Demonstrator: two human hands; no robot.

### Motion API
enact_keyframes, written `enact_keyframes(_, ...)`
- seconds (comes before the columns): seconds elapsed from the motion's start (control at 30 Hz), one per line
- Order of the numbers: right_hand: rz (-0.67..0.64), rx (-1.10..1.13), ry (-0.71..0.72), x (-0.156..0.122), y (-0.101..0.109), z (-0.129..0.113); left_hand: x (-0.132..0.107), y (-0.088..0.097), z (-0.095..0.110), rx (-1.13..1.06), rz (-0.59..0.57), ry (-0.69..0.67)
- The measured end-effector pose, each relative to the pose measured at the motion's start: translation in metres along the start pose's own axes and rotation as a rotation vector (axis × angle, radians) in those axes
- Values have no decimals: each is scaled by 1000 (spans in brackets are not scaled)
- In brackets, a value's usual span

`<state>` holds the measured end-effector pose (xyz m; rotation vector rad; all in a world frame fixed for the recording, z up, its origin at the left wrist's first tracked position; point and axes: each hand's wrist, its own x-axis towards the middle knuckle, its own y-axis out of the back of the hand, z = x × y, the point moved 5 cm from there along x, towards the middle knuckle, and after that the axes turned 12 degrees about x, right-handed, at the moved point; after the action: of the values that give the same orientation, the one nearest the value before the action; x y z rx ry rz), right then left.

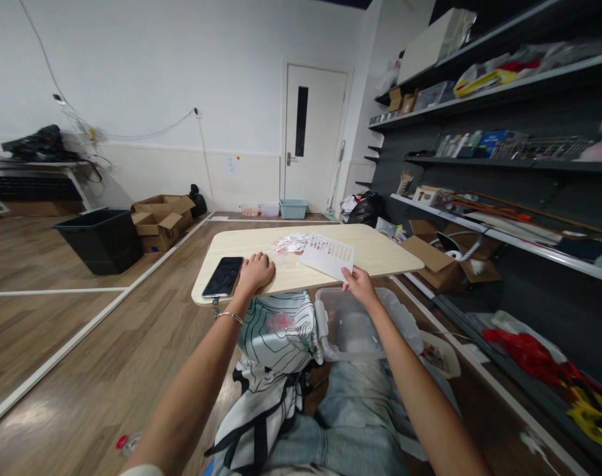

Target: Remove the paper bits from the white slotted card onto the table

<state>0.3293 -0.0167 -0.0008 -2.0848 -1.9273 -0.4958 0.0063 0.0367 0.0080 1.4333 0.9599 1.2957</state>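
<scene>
My right hand [359,285] pinches the near right corner of a white card [327,258] between thumb and fingers. Rows of small reddish and beige marks or pieces cover the card; they are too small to make out. Left of it, a loose pile of small white and pink pieces [292,244] lies on the light wooden tabletop [375,248]. My left hand [258,270] rests palm down near the table's front edge, fingers loosely bent and nothing visible in them. Beside that hand lies a dark-screened phone [223,276].
Below the table edge are a cloth-draped bin [276,340] with pink bits inside and a clear plastic tub [348,324]. Shelves [504,162] and an open cardboard box [432,261] stand at right. A black bin [102,241] and cardboard boxes [157,228] are at left.
</scene>
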Motion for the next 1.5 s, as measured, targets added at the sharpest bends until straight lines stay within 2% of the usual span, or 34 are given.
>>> enact_keyframes(0.33,-68,-59,-1,-1,-8,-7,0,0,-1,2,-2,-2)
enact_keyframes(1.07,8,-38,18,-6,5,-8,0,-1,0,7,5,-5)
enact_keyframes(1.5,-27,-52,21,-4,-2,-6,-2,1,1,5,11,-8)
